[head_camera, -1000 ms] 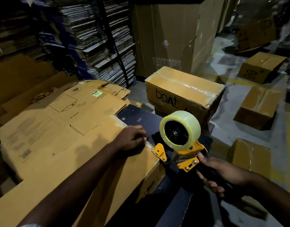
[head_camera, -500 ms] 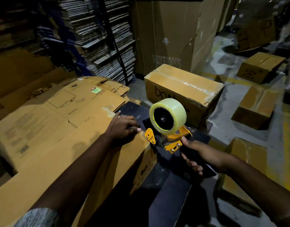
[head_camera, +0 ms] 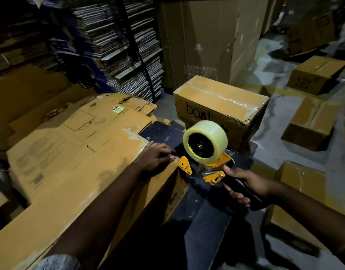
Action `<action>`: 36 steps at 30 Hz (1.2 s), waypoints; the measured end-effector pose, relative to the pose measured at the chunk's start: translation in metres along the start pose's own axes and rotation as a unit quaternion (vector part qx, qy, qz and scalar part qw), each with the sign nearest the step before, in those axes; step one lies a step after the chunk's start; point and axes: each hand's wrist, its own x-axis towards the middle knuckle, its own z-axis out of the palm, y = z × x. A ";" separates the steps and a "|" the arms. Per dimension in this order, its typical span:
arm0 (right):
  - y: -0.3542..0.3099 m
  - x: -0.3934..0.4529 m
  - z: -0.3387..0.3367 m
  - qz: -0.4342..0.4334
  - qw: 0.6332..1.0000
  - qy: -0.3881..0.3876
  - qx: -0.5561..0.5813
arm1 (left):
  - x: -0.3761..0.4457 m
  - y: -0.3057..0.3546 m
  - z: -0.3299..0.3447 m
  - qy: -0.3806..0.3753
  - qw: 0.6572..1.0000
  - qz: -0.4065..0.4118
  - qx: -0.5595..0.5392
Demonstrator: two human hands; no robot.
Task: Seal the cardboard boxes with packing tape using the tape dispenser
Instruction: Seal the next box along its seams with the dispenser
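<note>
The right hand [head_camera: 251, 187] has its grip wrapped round the black handle of the tape dispenser [head_camera: 206, 152], held just off the near box's end edge. The left hand [head_camera: 155, 159] presses flat-fingered on the top of the cardboard box [head_camera: 89, 182] at that corner, apparently pinning the tape end; the tape itself is too clear to make out. To do this well, the person should probably keep the end pinned, bring the dispenser down onto the seam and pull straight. Beyond sits a taped box marked "boat" [head_camera: 222, 102]; flattened cardboard stacks [head_camera: 128, 55] and loose boxes crowd the dim warehouse floor [head_camera: 280, 117].
</note>
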 end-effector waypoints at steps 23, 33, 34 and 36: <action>0.060 -0.021 -0.008 -0.063 0.998 0.023 -0.005 | 0.021 0.048 0.020 -0.071 0.996 -0.034 0.040; 0.071 -0.004 0.001 -0.090 0.995 0.043 0.019 | 0.020 0.050 0.023 -0.055 0.997 -0.042 0.035; 0.071 -0.002 0.002 -0.090 0.995 0.042 0.021 | 0.019 0.050 0.023 -0.056 0.997 -0.042 0.033; 0.070 0.001 0.002 -0.089 0.995 0.042 0.024 | 0.018 0.051 0.023 -0.053 0.997 -0.042 0.022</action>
